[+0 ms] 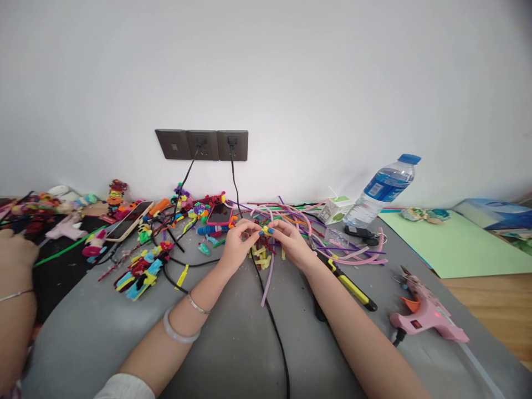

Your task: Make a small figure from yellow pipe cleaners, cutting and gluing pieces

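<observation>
My left hand (241,241) and my right hand (291,241) meet above the middle of the grey table (233,338). Both are closed in a pinch on a small yellow piece of pipe cleaner (265,230), one hand at each side of it. Short yellow pipe cleaner pieces (261,258) lie just below the fingers. A lilac pipe cleaner (268,282) hangs toward me from the heap. Behind and right of my hands spreads a tangle of long pink and purple pipe cleaners (303,213). The yellow piece's exact shape is partly hidden by my fingertips.
Right of my arm lie a black-and-yellow tool (353,291) and a pink glue gun (432,316). A water bottle (382,188) leans near a drink carton (336,209). Colourful pipe cleaner figures (141,271) and a phone (129,220) lie left, near another person's hand (16,266). A black cable (274,327) crosses the table.
</observation>
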`<state>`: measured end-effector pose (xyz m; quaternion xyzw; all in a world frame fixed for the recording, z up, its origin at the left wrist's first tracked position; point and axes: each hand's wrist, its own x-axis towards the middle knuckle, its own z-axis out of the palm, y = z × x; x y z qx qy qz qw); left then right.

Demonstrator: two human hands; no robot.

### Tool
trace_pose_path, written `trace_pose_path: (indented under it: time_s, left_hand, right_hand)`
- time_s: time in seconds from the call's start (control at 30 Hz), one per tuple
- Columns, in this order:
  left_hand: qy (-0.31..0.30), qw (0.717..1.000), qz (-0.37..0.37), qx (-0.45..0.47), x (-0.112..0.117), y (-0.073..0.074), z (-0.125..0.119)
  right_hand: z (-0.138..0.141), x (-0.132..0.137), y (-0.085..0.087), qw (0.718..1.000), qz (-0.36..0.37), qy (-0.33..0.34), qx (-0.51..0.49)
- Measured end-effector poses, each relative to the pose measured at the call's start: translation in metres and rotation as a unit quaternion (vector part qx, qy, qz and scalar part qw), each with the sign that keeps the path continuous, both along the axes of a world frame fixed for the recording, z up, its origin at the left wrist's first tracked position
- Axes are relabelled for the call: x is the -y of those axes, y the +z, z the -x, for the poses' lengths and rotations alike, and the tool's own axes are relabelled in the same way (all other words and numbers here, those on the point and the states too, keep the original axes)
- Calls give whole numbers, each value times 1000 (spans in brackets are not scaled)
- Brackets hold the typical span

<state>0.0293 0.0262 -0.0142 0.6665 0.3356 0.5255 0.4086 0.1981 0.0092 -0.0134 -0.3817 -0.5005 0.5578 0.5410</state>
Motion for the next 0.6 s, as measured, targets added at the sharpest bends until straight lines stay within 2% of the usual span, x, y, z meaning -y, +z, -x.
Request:
trace_pose_path:
  time_s: [0.6]
  left_hand:
    - [-1,1000,-11,-4,0,-1,0]
  right_hand:
    - [-1,2,2,1000,12,15,-5]
